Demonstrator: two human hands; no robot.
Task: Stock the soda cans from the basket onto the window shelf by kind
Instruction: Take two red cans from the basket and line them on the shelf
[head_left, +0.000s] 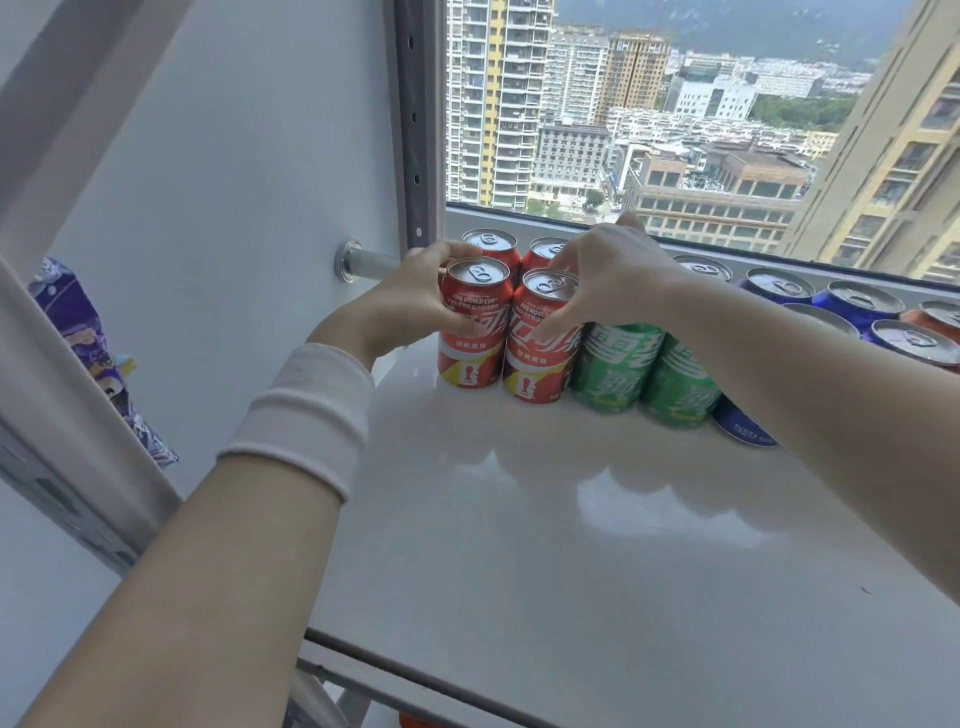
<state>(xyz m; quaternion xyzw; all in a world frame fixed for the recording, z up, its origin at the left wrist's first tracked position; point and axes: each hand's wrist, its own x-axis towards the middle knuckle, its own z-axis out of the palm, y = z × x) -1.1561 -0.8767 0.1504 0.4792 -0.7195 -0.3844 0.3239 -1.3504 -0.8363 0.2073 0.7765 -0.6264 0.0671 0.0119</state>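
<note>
While your left hand (410, 306) grips the front-left red can (470, 358) and your right hand (608, 280) grips the front-right red can (540, 369), both cans stand upright on the window shelf (519, 519), touching, just ahead of two back red cans (491, 243); green cans (613, 364) sit beside them, blue cans (774, 286) beyond, an orange can (935, 317) at the far edge. Sorting looks well along; basket out of view, so can't tell what's left; neither hand has let go yet. Shelf is white, glossy, bare toward you; window (675, 104) shows high-rises; purple packet (78, 332) at left.
</note>
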